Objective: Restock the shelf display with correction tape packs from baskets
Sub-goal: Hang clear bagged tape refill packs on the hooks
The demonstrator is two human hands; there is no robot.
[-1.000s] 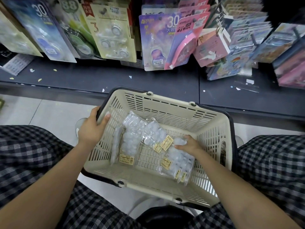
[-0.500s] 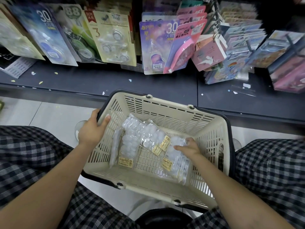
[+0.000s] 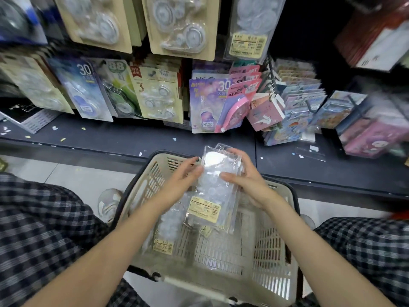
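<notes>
- Head view: both hands hold a small stack of clear correction tape packs (image 3: 215, 185) above the beige basket (image 3: 274, 258).
- Left hand (image 3: 183, 180) pinches the stack's left edge, with its fingers stretched along it.
- Right hand (image 3: 245, 176) is wrapped round the right edge, thumb lying across the front.
- A yellow label (image 3: 204, 210) is on the lower end of the held stack.
- Just below the left hand, another clear pack (image 3: 164, 234) lies in the basket.
- Past the hands, the dark shelf (image 3: 124, 138) has hanging carded tape packs (image 3: 160, 96).
- Checked trousers (image 3: 37, 229) sit on either side of the arms.
</notes>
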